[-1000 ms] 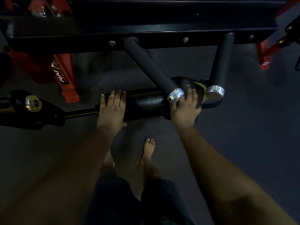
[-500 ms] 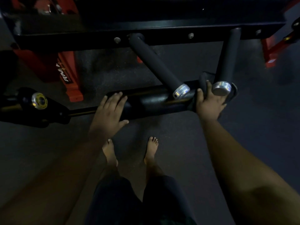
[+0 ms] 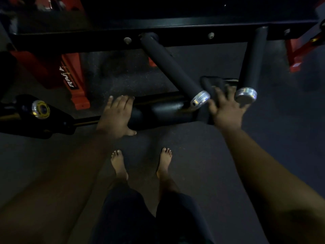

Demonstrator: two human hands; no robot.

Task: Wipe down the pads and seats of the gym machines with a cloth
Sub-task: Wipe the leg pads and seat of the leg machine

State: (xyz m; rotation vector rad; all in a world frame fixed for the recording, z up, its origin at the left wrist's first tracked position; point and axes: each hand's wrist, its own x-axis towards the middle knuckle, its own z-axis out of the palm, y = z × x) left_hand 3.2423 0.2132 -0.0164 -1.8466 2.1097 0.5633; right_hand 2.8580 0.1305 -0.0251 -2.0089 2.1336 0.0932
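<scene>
Resting: left hand [image 3: 115,117] lies flat on the left end of the pad [image 3: 158,111], fingers straight over its top, thumb under the near edge; it grips nothing.
Right hand: right hand [image 3: 226,106] is spread over a dark cloth [image 3: 212,85] at the pad's right end, fingers splayed and blurred; whether they pinch the cloth or only press it I cannot tell.
Pad: a black roller, lying level and crosswise between the two hands.
Cloth: bunched under and just beyond the right fingers, touching the pad's end (dark on dark, edges hard to trace).
Pegs: two black pegs [image 3: 174,71] with silver caps flank the right hand, one just left of it, one [image 3: 250,64] just right; both run back to a black beam [image 3: 105,41] beyond the hands.
Pivot: left of the left hand, a black arm with a silver-and-yellow hub [image 3: 40,109].
Floor: dark speckled rubber floor [image 3: 202,155] under everything; two bare feet [image 3: 119,164] stand on it, nearer than the hands.
Room: dim; red frame [image 3: 73,81] parts with white lettering stand beyond the left hand, more red at far right.
</scene>
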